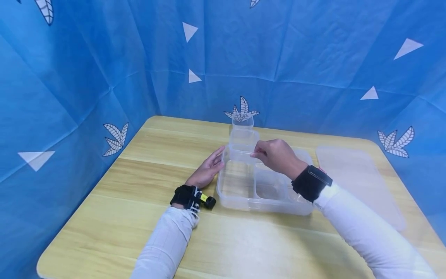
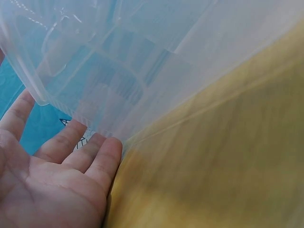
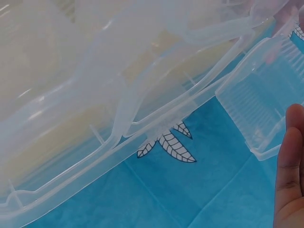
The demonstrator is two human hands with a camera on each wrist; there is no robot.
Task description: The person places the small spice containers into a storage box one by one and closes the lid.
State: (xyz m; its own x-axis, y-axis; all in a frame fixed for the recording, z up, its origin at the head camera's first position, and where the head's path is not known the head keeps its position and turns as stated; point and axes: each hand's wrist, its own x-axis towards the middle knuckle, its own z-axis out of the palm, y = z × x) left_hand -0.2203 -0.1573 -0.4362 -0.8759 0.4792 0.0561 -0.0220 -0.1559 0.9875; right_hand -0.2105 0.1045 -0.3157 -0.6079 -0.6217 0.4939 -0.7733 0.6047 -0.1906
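A large clear plastic box with inner compartments stands on the table. My left hand is at its left wall, and in the left wrist view the extended fingers touch the box's ribbed side. Over the box's far side, my right hand has thumb and fingers bent together and pinches the edge of a small clear container at the back left corner. The right wrist view shows this ribbed container beside the box, with a fingertip near its rim.
Behind the small container stands another small clear container, close to the blue curtain. A flat translucent lid lies to the right on the wooden table. One inner compartment sits mid-box.
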